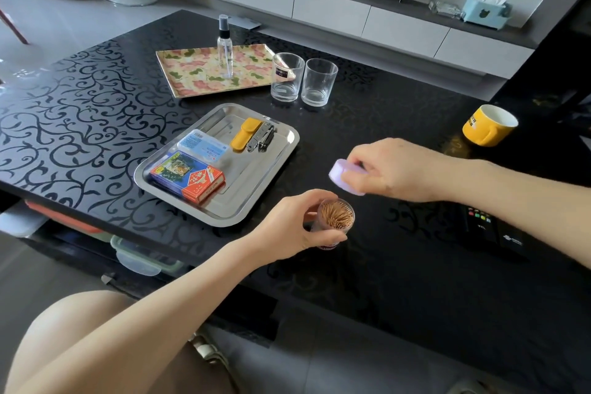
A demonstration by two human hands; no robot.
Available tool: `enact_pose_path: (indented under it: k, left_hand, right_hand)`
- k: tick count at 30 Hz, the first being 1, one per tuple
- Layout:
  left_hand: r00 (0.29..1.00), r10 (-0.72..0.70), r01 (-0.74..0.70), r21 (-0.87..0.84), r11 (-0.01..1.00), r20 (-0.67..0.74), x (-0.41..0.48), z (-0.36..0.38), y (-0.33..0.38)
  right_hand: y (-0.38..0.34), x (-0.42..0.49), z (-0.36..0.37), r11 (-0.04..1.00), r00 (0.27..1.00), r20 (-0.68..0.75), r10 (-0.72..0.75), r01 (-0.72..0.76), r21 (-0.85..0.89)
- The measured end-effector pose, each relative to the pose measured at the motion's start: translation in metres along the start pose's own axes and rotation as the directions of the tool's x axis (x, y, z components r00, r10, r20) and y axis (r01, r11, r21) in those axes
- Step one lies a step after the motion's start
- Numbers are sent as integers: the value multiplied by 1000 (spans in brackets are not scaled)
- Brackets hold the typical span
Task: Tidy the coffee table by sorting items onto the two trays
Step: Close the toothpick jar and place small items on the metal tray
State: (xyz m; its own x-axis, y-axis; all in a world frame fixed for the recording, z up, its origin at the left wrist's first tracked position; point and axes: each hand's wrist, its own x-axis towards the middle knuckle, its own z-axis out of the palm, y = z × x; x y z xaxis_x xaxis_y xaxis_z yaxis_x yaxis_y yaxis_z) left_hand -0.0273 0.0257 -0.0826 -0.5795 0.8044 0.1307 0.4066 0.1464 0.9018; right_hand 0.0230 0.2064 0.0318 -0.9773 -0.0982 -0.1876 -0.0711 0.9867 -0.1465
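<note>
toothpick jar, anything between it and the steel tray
Nothing visible. The toothpick jar, held in the left hand, is just right of the steel tray, with only bare table between. Its lilac lid is off, in the right hand.

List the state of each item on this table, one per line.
Toothpick jar: open, full, gripped by left hand.
Lid: off, pinched in right hand.
Spray bottle: upright on floral tray.
Glasses: upright, empty, off trays.
Card box: closed, on steel tray.
Mug: off trays.
</note>
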Motion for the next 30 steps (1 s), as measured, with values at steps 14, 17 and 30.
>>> enact_pose_path:
  k: [14, 17, 30]
  left_hand:
    - [998, -56, 55, -49, 997, -23, -7, 2, -2]
    - [998, -57, 56, -46, 997, -31, -10, 5, -2]
    - [999, -34, 34, -8, 999, -33, -8, 13, 7]
  right_hand:
    - [20, -16, 69, 751, 868, -169, 468, -290, 593]
    - [-11, -26, 57, 425, 864, -215, 456, 1, 905]
    - [-32, -21, 97, 838, 932, -263, 248, -69, 542]
